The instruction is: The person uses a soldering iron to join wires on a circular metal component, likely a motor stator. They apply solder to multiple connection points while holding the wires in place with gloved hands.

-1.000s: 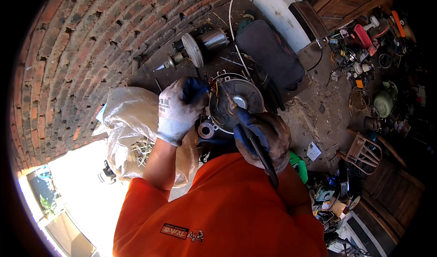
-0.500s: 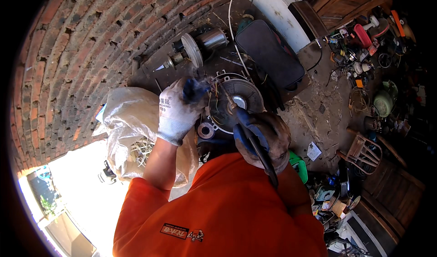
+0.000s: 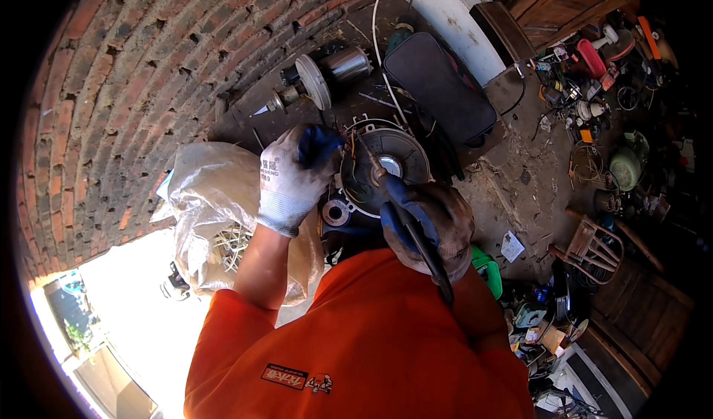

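Observation:
My left hand [image 3: 298, 168], in a white and blue work glove, is closed at the left edge of a round metal motor housing [image 3: 407, 150]. Its fingertips pinch together beside thin wires [image 3: 352, 159]; whatever they hold is too small to make out. My right hand [image 3: 444, 229], also gloved, wraps round the black handle of a soldering iron [image 3: 423, 249]. The iron's thin shaft slants up over the housing, and its tip lies close to the wires near my left fingers. A small metal ring [image 3: 336, 212] sits by the housing's lower left rim.
Beyond the housing stand a metal cylinder with a disc [image 3: 313, 81] and a dark padded case [image 3: 438, 85]. A plastic sack [image 3: 215, 177] of scrap stands left, near the brick wall [image 3: 141, 107]. Cluttered parts, a wooden stool [image 3: 594, 248] and a green container [image 3: 486, 272] lie right.
Smoke that hung around my left fingertips has mostly cleared. The soldering iron's tip and both hands stay in nearly the same place.

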Action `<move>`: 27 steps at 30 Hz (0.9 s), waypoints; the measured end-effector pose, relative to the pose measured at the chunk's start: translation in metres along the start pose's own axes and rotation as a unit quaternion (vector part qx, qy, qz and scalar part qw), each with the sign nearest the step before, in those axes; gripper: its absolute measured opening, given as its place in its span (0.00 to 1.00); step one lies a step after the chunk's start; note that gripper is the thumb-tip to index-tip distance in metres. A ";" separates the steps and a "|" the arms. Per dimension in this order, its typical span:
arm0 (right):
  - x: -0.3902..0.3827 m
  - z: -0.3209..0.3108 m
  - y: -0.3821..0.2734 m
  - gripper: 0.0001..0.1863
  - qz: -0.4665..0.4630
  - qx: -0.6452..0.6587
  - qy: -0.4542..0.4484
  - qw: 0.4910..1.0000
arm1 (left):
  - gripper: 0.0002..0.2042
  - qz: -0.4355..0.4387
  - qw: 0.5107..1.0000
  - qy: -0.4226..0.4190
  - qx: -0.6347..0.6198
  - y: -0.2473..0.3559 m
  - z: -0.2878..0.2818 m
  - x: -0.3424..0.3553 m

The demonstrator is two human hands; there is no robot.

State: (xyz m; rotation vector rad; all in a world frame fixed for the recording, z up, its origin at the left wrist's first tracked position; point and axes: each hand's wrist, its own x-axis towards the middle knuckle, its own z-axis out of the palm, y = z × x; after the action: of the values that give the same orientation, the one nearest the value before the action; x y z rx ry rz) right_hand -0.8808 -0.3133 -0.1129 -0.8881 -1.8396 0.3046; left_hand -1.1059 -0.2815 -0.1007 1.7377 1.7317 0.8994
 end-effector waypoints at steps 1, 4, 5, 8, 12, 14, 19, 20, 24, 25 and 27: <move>0.000 0.000 0.000 0.18 0.001 0.001 0.001 1.000 | 0.08 0.003 1.000 0.001 0.004 0.001 0.000 0.000; -0.001 0.001 0.000 0.18 0.000 -0.001 0.004 1.000 | 0.07 0.017 1.000 -0.002 -0.007 0.000 0.002 0.001; -0.002 0.001 0.001 0.18 -0.001 -0.002 0.006 1.000 | 0.07 0.004 1.000 -0.008 -0.017 0.001 0.002 0.000; -0.001 0.001 0.002 0.18 -0.002 -0.001 0.007 1.000 | 0.07 -0.041 0.996 -0.033 -0.077 0.001 0.002 -0.003; -0.001 0.000 0.002 0.18 -0.001 -0.001 0.013 1.000 | 0.10 -0.105 0.973 -0.040 -0.203 -0.006 0.004 -0.020; 0.002 -0.003 0.002 0.18 0.004 -0.003 -0.001 1.000 | 0.15 -0.111 0.971 -0.026 -0.211 -0.005 0.008 -0.032; 0.001 -0.010 0.004 0.19 0.018 0.018 -0.004 1.000 | 0.22 -0.094 0.969 0.001 -0.230 -0.002 0.027 -0.048; -0.002 -0.014 0.005 0.19 0.025 0.018 -0.015 0.999 | 0.22 -0.092 0.970 -0.002 -0.224 -0.001 0.030 -0.048; -0.015 -0.019 0.018 0.25 0.002 0.057 0.024 0.998 | 0.24 -0.046 0.988 0.002 -0.145 0.007 0.032 -0.044; -0.016 -0.023 0.021 0.25 0.001 0.045 0.015 0.999 | 0.24 -0.016 0.994 0.010 -0.110 0.008 0.032 -0.043; -0.019 -0.035 0.024 0.26 -0.003 0.022 -0.005 1.000 | 0.22 0.017 0.996 0.016 -0.087 0.008 0.035 -0.045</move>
State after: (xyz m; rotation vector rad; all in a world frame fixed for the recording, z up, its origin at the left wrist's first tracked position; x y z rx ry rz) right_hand -0.8360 -0.3159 -0.1245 -0.8525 -1.8376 0.3456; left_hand -1.0721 -0.3234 -0.1210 1.6508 1.5972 1.0645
